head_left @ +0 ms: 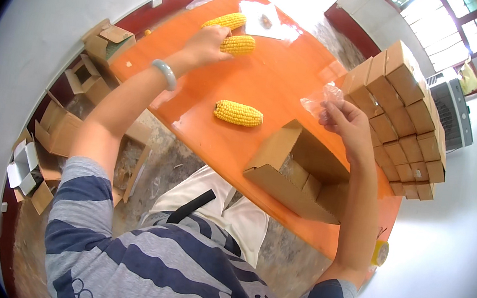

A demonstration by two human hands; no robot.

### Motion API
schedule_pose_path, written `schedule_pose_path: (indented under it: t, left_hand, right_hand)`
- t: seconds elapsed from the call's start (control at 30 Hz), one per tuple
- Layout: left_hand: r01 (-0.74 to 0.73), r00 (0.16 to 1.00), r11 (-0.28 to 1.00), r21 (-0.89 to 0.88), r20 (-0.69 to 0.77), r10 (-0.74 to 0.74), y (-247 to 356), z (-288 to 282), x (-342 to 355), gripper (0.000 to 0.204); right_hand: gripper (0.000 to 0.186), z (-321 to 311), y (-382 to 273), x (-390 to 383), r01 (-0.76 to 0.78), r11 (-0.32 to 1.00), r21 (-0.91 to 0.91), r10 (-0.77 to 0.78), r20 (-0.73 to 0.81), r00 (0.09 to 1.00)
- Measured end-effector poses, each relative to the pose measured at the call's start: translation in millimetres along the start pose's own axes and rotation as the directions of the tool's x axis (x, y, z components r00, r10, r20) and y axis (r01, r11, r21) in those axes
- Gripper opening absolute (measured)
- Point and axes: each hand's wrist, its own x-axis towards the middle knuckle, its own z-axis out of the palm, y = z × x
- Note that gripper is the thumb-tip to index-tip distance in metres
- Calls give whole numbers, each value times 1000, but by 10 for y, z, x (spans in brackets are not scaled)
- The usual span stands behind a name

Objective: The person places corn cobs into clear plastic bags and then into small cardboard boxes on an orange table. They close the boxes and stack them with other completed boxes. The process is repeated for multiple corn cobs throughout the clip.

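My left hand (206,48), with a pale bangle (165,74) on its wrist, is closed round an ear of corn (238,45) above the far left of the orange table (286,71). Right behind it is a second yellow ear (225,21); whether the two touch I cannot tell. A third ear of corn (238,114) lies alone in the middle near the front edge. Over the right side, my right hand (346,123) pinches a crumpled clear plastic bag (323,100). Below that hand stands an open cardboard box (287,185), with something clear and shiny inside.
Stacked small cardboard boxes (400,118) rise along the table's right side, a grey air cooler (451,112) behind them. White paper (264,20) lies at the far end. A tape roll (380,253) sits at the right edge. Several open cartons (53,126) crowd the floor at left.
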Motion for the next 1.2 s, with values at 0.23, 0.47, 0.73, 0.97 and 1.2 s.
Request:
schedule_pose_path:
  t: [0.23, 0.47, 0.73, 0.97, 1.2]
  left_hand:
    - [124, 988, 948, 292, -124, -91, 126, 238, 264, 50]
    - [171, 977, 909, 380, -183, -107, 113, 324, 340, 50]
    - [-81, 993, 463, -883, -35, 109, 1205, -297, -897, 53]
    - [-65, 993, -29, -997, -62, -104, 1076, -87, -2125, 13]
    - [319, 752, 348, -881, 12, -660, -375, 243, -3345, 12]
  right_hand:
    - [20, 185, -32, 8, 40, 999, 6, -41, 84, 996]
    - [19, 261, -121, -72, 44, 999, 10, -45, 93, 995]
    - [8, 672, -341, -250, 238, 939, -248, -199, 171, 965]
    - [16, 1487, -772, -839, 502, 753, -425, -301, 456, 838]
    - [30, 1532, -824, -988, 610, 649, -454, -369, 514, 775]
